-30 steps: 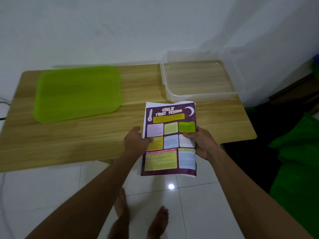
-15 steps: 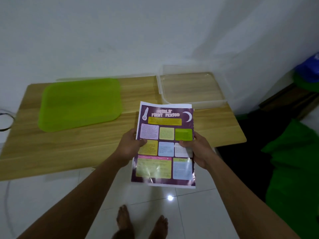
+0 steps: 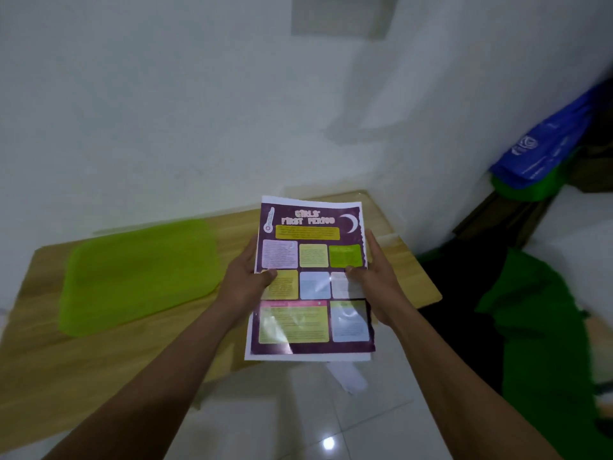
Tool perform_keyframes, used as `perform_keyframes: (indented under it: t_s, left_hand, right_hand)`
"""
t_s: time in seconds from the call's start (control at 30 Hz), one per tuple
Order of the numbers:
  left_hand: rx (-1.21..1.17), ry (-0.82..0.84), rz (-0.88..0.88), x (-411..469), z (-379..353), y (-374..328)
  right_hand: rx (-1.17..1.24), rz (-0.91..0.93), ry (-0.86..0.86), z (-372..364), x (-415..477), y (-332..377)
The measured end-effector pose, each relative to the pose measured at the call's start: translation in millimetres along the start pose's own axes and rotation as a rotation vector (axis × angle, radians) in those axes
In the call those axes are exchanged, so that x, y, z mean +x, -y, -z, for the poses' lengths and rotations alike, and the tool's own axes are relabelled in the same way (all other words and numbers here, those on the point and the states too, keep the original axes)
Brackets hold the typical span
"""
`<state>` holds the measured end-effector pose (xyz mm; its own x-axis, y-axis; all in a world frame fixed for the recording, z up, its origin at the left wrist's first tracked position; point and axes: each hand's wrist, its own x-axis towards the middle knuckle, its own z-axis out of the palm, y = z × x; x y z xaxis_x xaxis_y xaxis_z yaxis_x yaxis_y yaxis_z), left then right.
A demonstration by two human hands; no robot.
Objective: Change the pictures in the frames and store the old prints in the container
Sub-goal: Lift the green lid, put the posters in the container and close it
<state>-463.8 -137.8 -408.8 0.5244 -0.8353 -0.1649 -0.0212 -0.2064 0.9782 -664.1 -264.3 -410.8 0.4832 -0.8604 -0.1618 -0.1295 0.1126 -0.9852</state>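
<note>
Both hands (image 3: 243,280) (image 3: 381,277) hold the purple print (image 3: 311,280) (glossy) above the table (image 3: 39,360).

Both bare forearms rise from the lower corners of the frame and converge toward its centre. The left hand (image 3: 245,280) pinches the left edge of the print (image 3: 313,257) — thumb laid across the front, fingers (image 3: 252,247) tucked behind. The right hand (image 3: 379,283) mirrors it on the right edge, thumb on the front and its fingers stretched up along the sheet's back. The wrists look nearly straight, the hands level with each other — palms turned inward.
</note>
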Motion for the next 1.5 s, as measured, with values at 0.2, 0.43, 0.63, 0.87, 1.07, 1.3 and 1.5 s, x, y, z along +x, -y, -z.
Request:
perform_keyframes:
  t_s: [0.2, 0.43, 0.63, 0.87, 1.07, 1.3, 1.5]
  left_hand:
    - [0.063, -0.01, 0.0, 47, -28, -5]
    - [0.094, -0.057, 0.188, 124, -70, 23]
    - [0.61, 0.02, 0.048, 183, -66, 45]
    - [0.9, 0.205, 0.197, 215, -69, 57]
    - [0.926, 0.204, 0.215, 217, -71, 57]
    - [0.948, 0.199, 0.223, 219, -68, 61]
    - [1.01, 0.211, 0.236, 219, -69, 56]
  right_hand:
    - [-0.098, -0.002, -0.004, 36, 61, 13]
    - [-0.363, -0.003, 0.173, 95, 199, 24]
    - [-0.701, 0.079, 0.447, 107, 334, 40]
    - [-1.172, 0.181, 0.779, 65, 416, 31]
    - [-1.348, 0.183, 0.897, 31, 441, -5]
    - [-1.333, 0.277, 0.929, 9, 437, -52]
    - [-1.326, 0.474, 0.761, 22, 430, -68]
